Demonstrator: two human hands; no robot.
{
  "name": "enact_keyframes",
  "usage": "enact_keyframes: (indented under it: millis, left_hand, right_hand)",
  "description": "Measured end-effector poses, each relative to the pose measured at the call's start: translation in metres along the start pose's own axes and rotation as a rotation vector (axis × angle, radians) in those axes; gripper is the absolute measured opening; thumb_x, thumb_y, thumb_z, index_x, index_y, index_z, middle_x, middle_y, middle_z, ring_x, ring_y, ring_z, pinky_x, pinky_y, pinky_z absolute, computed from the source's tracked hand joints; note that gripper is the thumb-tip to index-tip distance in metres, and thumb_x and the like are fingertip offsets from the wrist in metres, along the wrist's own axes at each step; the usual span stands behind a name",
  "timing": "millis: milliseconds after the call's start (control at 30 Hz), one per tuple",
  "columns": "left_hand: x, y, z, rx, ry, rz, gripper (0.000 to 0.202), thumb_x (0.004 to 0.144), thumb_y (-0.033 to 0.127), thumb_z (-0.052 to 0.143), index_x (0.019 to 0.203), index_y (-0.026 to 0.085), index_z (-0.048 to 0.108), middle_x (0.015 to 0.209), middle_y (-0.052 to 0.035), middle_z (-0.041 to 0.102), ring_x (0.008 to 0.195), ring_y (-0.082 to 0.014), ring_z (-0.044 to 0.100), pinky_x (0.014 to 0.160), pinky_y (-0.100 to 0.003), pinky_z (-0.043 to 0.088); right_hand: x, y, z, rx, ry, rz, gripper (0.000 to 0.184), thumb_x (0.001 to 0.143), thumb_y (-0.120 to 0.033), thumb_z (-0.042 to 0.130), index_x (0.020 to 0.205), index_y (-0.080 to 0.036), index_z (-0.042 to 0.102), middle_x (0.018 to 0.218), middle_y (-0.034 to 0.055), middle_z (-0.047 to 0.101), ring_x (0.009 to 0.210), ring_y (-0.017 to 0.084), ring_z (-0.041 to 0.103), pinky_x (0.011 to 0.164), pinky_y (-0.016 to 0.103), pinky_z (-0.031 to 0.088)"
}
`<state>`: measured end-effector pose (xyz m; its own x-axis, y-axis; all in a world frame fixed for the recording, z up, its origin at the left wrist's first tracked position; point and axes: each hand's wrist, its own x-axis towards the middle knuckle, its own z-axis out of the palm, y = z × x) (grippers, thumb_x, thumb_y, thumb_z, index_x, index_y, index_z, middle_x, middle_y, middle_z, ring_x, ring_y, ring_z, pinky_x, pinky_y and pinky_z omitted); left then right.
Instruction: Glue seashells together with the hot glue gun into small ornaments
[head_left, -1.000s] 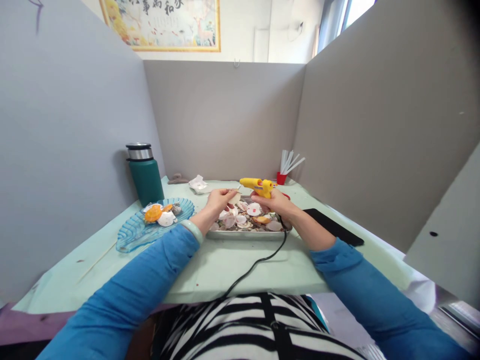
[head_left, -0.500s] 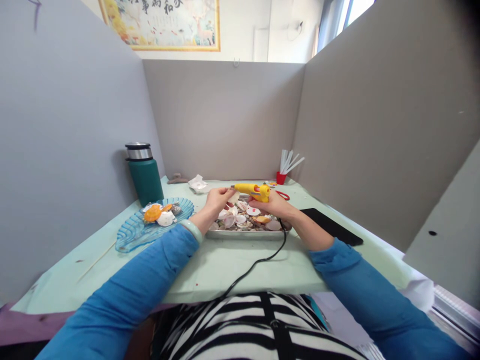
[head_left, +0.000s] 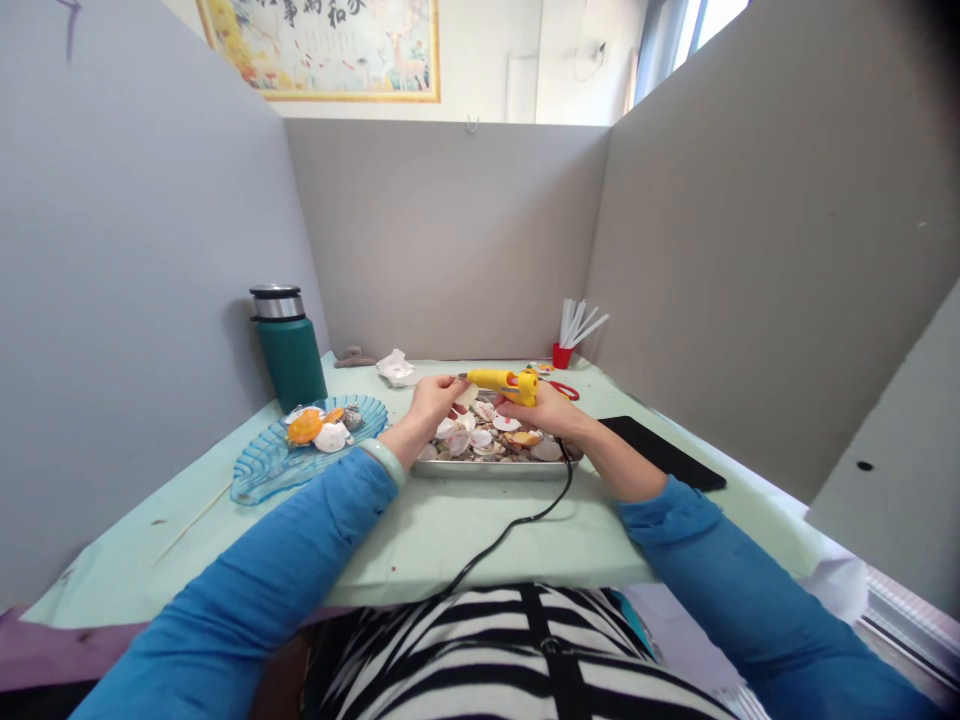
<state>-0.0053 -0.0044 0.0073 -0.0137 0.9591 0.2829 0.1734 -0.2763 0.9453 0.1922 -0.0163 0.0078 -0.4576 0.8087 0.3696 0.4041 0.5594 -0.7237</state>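
My right hand grips a yellow glue gun, its nozzle pointing left. The nozzle tip meets a pale shell pinched in the fingers of my left hand. Both hands hover over a metal tray heaped with several shells. The gun's black cord trails from my right hand over the table's front edge toward my body.
A blue glass dish with a few shells lies left of the tray. A green flask stands at the back left. Crumpled tissue, a red cup of white sticks, red scissors and a black phone lie nearby. Grey partitions enclose the table.
My right hand has lowered the glue gun and swung its nozzle left until it touches the shell in my left hand. The left hand has barely moved.
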Motion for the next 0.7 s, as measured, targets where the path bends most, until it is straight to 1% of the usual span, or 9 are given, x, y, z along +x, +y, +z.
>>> enact_keyframes:
  millis: [200, 400, 600, 700]
  left_hand:
    - [-0.0005, -0.0009, 0.0006, 0.044, 0.020, 0.029, 0.026, 0.070, 0.036, 0.060, 0.074, 0.010, 0.061, 0.065, -0.0030, 0.059, 0.044, -0.0089, 0.054, 0.037, -0.018, 0.035]
    - [-0.0016, -0.0008, 0.0012, 0.061, 0.003, 0.059, 0.027, 0.071, 0.036, 0.059, 0.073, 0.010, 0.062, 0.063, -0.0029, 0.058, 0.043, -0.0092, 0.054, 0.037, -0.018, 0.036]
    - [-0.0011, -0.0013, 0.0011, 0.059, 0.005, 0.056, 0.027, 0.070, 0.037, 0.061, 0.072, 0.010, 0.063, 0.062, -0.0025, 0.059, 0.043, -0.0093, 0.054, 0.037, -0.018, 0.036]
    - [-0.0006, -0.0002, 0.0009, 0.023, 0.006, 0.015, 0.025, 0.071, 0.034, 0.061, 0.072, 0.010, 0.062, 0.065, -0.0032, 0.060, 0.043, -0.0092, 0.054, 0.037, -0.019, 0.036]
  right_hand:
    - [-0.0022, -0.0074, 0.0007, 0.009, 0.009, -0.019, 0.027, 0.070, -0.038, 0.058, 0.085, -0.016, 0.062, 0.069, 0.0012, 0.056, 0.057, 0.010, 0.048, 0.050, 0.021, 0.038]
    - [-0.0018, -0.0077, 0.0014, 0.045, 0.025, 0.004, 0.027, 0.070, -0.037, 0.058, 0.087, -0.016, 0.062, 0.061, -0.0004, 0.051, 0.051, 0.008, 0.042, 0.046, 0.021, 0.035]
    - [-0.0017, -0.0068, 0.0015, 0.027, 0.021, -0.010, 0.027, 0.070, -0.038, 0.058, 0.085, -0.016, 0.062, 0.064, 0.0005, 0.053, 0.054, 0.009, 0.045, 0.049, 0.022, 0.037]
    - [-0.0018, -0.0060, 0.0013, 0.013, 0.016, -0.003, 0.029, 0.070, -0.040, 0.058, 0.086, -0.016, 0.062, 0.067, 0.0011, 0.056, 0.056, 0.010, 0.047, 0.050, 0.022, 0.038]
